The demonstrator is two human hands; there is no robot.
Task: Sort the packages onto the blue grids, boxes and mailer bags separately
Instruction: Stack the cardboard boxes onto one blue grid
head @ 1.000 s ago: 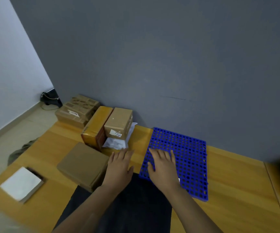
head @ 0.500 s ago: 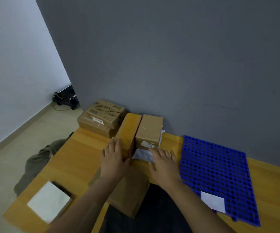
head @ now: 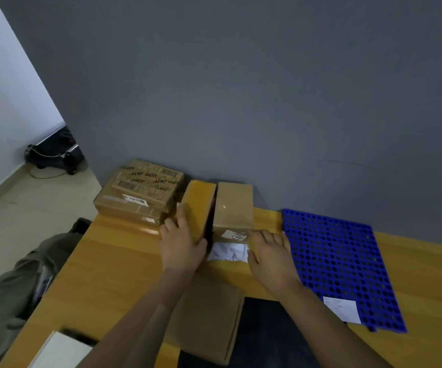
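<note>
Head | left hand (head: 181, 244) straight-fingered on yellow box (head: 200, 200) | right hand (head: 270, 254) straight-fingered at brown box (head: 233, 205)

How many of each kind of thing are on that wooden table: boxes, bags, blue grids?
Cardboard boxes: 4 (printed brown box, yellow-taped box, plain brown box, flat brown box)
White mailer bags: 1 (crumpled white plastic bag by the plain box)
Blue grids: 1 (perforated blue plastic grid)
Total: 6; the white flat item at the near-left corner is too cropped to class.
</note>
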